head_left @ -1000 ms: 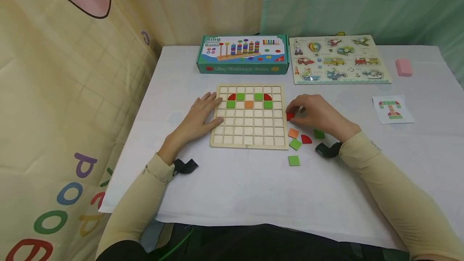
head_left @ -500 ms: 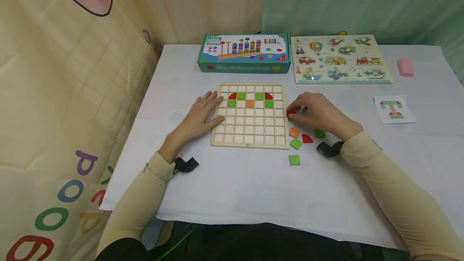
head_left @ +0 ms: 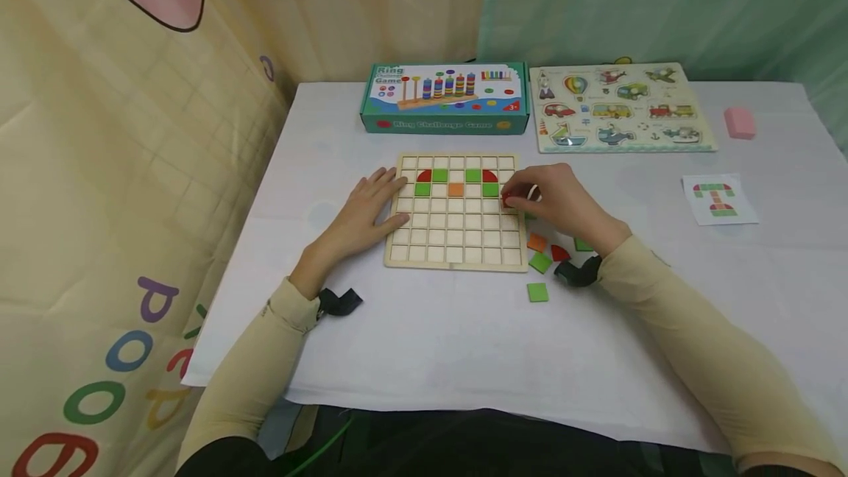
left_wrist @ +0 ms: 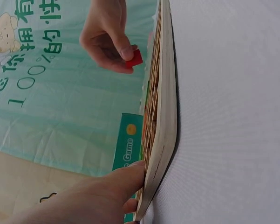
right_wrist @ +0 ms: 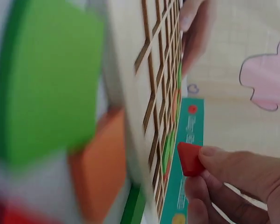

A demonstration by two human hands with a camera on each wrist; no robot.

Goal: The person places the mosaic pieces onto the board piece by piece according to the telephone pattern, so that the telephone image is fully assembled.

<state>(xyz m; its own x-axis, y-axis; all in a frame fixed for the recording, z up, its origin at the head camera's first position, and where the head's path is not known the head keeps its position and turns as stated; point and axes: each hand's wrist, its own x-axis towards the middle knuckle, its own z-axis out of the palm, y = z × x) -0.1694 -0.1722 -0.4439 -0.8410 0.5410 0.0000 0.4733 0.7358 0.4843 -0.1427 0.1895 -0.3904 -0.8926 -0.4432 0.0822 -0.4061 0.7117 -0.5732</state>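
Fingers of the right hand (head_left: 559,196) pinch a red piece (right_wrist: 190,159) over the right side of the gridded board (head_left: 437,222), whose left edge the left hand (head_left: 363,212) touches with straight fingers, with loose tiles (head_left: 539,263) just beyond its right edge and wide bench (head_left: 424,337) before its near edge.

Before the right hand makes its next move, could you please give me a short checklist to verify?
1. Red piece pinched in the right hand: ok.
2. Left hand resting on the left edge of the board: ok.
3. Card with the printed pattern face up and uncovered: ok.
4. Red piece set into the board: not ok, it is held above.
5. Cell the red piece is meant for: cannot tell.
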